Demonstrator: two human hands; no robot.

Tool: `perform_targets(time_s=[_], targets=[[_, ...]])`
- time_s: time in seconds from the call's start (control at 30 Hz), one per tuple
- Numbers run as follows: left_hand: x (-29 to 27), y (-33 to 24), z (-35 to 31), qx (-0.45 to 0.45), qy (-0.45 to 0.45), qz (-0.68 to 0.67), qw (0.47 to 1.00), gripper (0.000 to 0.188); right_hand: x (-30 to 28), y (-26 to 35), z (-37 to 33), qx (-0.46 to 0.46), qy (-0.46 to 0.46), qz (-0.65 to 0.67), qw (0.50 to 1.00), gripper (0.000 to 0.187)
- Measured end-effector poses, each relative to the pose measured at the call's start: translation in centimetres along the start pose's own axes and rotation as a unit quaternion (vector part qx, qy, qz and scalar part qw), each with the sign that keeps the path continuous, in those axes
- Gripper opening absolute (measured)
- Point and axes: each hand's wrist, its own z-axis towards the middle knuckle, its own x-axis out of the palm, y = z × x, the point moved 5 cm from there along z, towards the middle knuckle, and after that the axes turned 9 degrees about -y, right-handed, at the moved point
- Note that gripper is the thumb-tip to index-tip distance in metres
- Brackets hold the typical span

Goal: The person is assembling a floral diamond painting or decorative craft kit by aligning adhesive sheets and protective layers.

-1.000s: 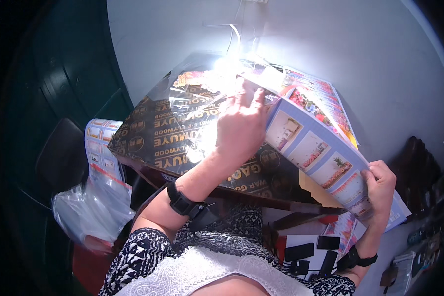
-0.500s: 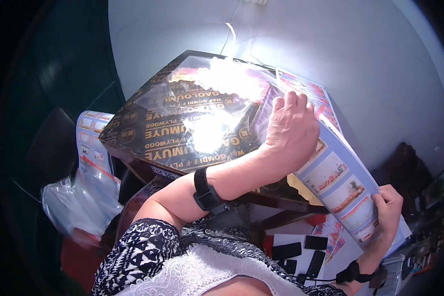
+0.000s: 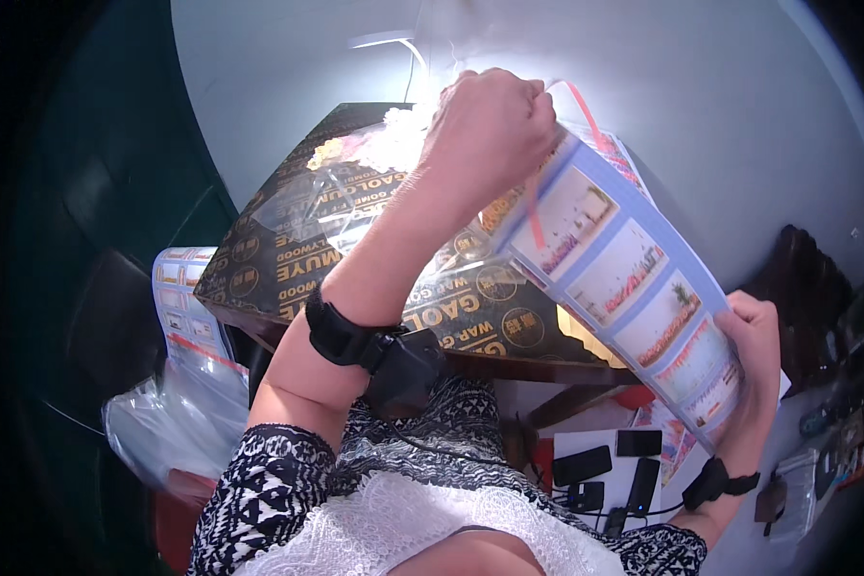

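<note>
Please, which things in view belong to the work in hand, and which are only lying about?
Likely in use:
- blue picture sheet, gripped by the right hand; the left hand is closed at its upper end
- red strip, near the left hand

Apparently lying about:
- dark flat devices, lower right
- second picture sheet, left
- clear plastic, below it

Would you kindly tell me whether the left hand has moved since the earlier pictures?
Yes: against the gold-printed black tabletop, the left hand appears farther up the view, away from its near edge.
</note>
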Motion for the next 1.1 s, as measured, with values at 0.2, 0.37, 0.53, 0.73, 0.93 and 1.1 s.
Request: perform_targets(time_s=[0.2,0.37,0.53,0.73,0.93,1.1], targets=[[-0.8,-1.0,-0.2,0.106,-0.078,0.044,0.99,0.031,2.5,-0.6,1.9,0.03,0.04,0.076,0.996,0.019],[-1.0,-1.7,-1.8,0.127,-0.121,0.076,0.981,0.027,4.1,1.1,1.1,-0.013,0.044,0.004,0.999,0.018],[0.1,-2.5,-4.8,0.185,-0.131,0.189,0.955,0.028,5.7,5.3,-2.5,-0.186,-0.031,-0.243,0.952,0.009],[1.6,-2.3,-7.2,0.175,-0.044,0.181,0.967,0.027,6.8,7.1,-3.7,-0.218,-0.079,-0.206,0.951,0.009],[1.8,-2.0,-8.3,0.167,-0.022,0.16,0.973,0.029,10.6,6.8,-2.2,-0.21,-0.056,-0.218,0.952,0.012],[1.6,-1.2,-9.2,0.193,-0.022,0.17,0.966,0.031,15.3,7.6,-1.0,-0.269,-0.064,-0.286,0.917,0.013]])
